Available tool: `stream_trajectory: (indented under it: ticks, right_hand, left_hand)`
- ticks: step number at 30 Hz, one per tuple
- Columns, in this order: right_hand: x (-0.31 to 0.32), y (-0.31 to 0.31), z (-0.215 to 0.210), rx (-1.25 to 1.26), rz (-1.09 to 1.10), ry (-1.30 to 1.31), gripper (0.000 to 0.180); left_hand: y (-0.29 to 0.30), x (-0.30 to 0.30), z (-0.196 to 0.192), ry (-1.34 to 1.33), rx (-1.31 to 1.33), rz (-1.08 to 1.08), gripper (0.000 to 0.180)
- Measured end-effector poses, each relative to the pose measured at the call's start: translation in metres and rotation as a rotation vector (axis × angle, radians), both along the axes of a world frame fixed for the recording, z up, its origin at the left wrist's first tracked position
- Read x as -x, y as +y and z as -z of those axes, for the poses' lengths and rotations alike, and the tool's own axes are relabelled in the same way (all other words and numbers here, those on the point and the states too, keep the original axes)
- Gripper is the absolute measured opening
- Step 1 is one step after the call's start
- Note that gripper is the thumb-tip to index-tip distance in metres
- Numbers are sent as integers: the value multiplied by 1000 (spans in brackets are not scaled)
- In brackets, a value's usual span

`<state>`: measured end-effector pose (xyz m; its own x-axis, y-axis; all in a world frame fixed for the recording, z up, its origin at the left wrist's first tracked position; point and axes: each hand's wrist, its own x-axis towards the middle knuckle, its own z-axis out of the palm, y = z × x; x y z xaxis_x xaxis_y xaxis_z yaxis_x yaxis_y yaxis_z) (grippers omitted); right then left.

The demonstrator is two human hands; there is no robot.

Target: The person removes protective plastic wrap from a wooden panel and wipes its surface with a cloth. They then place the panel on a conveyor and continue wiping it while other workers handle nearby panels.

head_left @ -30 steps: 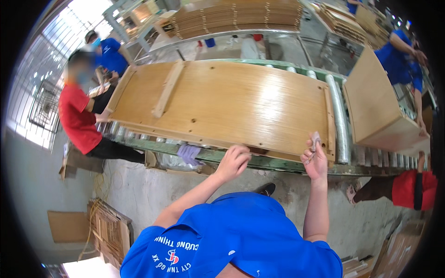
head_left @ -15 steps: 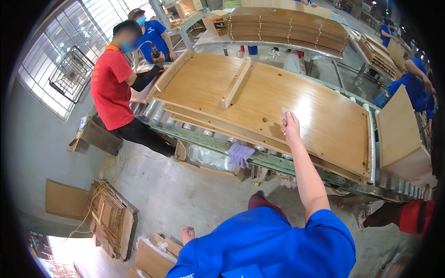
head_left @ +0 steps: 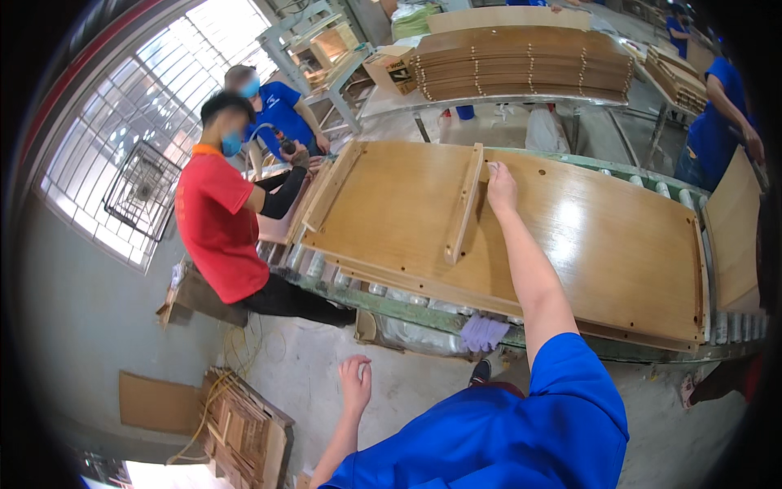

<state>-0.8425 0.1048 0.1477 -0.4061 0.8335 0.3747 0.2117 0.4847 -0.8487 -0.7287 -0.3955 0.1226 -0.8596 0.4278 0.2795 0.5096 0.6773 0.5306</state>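
Observation:
A varnished wooden panel lies flat on a roller conveyor, with a wooden crossbar standing up from its face. My right hand reaches across the panel, close to the right side of the crossbar's far end. Its fingers are pinched on a small thin pale piece, mostly hidden by the fingers; its material cannot be made out. Over the floor, short of the conveyor, my left hand hangs with loosely bent fingers and nothing in it.
A purple cloth hangs on the green conveyor rail. At the panel's left end, a person in red holds a power tool, beside one in blue. Stacked brown panels lie behind; wood scraps lie lower left.
My right hand has moved over the panel to beside the crossbar, still pinching the pale piece. My left hand has come forward and further into view. The whole view has shifted.

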Motion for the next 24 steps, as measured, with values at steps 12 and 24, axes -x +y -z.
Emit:
stream_trajectory:
  ticks: [12, 24]
  right_hand:
    - [36, 26, 3, -200, 36, -212, 27]
    - [-27, -65, 4, -428, 59, -332, 14]
  left_hand:
    - [154, 183, -72, 387, 93, 266, 10]
    - [194, 214, -42, 436, 168, 463, 13]
